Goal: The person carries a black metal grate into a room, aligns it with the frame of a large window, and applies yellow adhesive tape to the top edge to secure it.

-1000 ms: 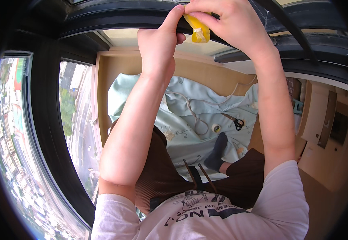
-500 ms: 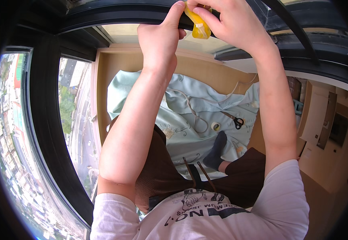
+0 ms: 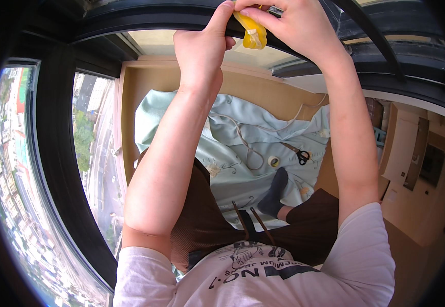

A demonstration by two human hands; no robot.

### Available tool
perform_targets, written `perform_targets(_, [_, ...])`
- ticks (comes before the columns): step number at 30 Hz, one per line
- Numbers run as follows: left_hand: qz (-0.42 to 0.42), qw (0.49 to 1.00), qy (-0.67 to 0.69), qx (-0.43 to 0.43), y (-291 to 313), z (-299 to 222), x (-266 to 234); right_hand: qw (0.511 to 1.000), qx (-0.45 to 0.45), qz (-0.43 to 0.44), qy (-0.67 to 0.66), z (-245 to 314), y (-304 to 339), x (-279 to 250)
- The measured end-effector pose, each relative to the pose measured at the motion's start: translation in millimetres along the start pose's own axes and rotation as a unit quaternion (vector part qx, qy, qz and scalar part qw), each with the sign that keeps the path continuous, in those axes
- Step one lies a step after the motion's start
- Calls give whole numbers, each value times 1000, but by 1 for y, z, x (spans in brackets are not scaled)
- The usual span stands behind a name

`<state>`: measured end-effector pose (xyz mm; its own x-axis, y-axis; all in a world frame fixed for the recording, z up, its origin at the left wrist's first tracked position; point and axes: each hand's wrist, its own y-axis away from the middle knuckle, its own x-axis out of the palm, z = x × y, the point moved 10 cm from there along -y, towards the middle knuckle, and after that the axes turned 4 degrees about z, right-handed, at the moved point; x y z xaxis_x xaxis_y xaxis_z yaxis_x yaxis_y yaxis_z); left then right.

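A limp, glossy yellow strip (image 3: 253, 37) with a whitish, knot-like patch hangs between my hands at the top of the view, in front of the dark window frame (image 3: 145, 23). My right hand (image 3: 297, 25) pinches the strip's upper part with thumb and fingers. My left hand (image 3: 202, 46) is closed against the frame, its thumb stretched up to the strip's top end. Most of its fingers are hidden behind it, so what they grip does not show. The upper tips of both hands run close to the picture's edge.
Below lies a pale green patterned cloth (image 3: 181, 110) with black-handled scissors (image 3: 301, 156), a small tape roll (image 3: 273, 162) and a looped white cable (image 3: 240, 135) on it. My socked foot (image 3: 274, 197) rests there. A tall window (image 3: 92, 128) is at left, wooden furniture (image 3: 407, 148) at right.
Both hands and the yellow strip stay at the frame, with the right fingers shifted slightly. The whole view has slid a little to the left.
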<state>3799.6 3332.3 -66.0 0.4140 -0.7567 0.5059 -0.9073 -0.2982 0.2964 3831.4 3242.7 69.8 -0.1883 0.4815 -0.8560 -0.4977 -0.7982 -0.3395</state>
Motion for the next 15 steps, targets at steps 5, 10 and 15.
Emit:
perform_targets(5, [33,999,-6,18,-27,31,-6,1000,-16,17,21,-1,0,0])
perform_targets(10, [-1,1000,-5,11,-8,3,-8,999,-47,16,13,7,-7,5])
perform_targets(15, [-4,1000,-6,15,-4,-3,-1,999,-41,-15,27,4,2,-1])
